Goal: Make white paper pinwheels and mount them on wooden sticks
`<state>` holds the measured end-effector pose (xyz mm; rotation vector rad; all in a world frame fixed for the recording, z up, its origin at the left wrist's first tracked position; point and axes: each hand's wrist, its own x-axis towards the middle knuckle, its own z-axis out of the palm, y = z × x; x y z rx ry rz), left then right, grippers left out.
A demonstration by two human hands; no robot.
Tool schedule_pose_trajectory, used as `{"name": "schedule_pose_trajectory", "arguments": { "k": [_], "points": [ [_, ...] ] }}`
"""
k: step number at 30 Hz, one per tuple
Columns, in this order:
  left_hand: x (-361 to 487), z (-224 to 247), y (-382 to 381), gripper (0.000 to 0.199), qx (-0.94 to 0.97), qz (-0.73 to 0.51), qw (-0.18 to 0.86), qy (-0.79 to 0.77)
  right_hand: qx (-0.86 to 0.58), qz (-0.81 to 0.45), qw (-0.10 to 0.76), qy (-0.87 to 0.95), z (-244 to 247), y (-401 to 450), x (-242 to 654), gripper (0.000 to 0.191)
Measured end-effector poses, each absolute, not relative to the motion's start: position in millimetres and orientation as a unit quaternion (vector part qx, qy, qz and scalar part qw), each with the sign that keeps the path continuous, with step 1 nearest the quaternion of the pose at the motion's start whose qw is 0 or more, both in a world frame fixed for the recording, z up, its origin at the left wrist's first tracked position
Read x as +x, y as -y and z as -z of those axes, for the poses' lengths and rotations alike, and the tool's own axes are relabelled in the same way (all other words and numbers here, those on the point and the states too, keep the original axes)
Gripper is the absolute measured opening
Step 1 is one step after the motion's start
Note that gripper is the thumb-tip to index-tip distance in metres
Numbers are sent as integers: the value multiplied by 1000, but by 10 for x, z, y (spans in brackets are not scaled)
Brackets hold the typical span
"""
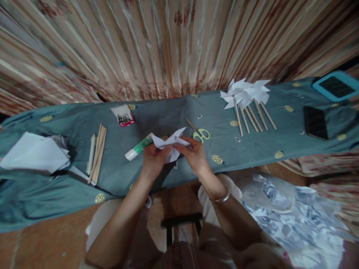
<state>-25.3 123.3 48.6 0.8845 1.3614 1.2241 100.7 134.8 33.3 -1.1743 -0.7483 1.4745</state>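
Observation:
Between my two hands is a white paper pinwheel point(170, 140), held above the front middle of the table. My left hand point(153, 158) grips its left side, with the thumb near the centre. On the other side my right hand point(194, 154) pinches it, fingertips at the middle where a tiny dark spot shows. Whether a stick is attached behind the paper is hidden. A green and white glue stick point(138, 146) lies just left of my left hand. Scissors with light green handles point(201, 133) rest beyond my right hand.
Finished pinwheels on wooden sticks point(254, 116) lie at the back right, near a black phone point(315, 122) and a blue-framed device point(336, 86). Leftward are a small box of pins point(123, 116), loose sticks point(98, 155) and white paper point(33, 153). A bag of paper scraps point(303, 220) stands lower right.

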Motion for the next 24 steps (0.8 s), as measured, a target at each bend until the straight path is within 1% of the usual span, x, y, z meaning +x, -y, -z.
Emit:
{"name": "schedule_pose_trajectory", "arguments": {
  "k": [4,16,24],
  "points": [
    [-249,-488,-1224,27,365,-520,532,-560,-487,-612,525,337,-337,-1348,1004,24],
    [-278,-412,-1250,22,362,-528,532,-554,-491,-612,514,346,-352,-1357,1035,27],
    [-247,-450,-1241,14,340,-520,542,-566,-484,-632,502,338,-332,-1347,1072,26]
  ]
}}
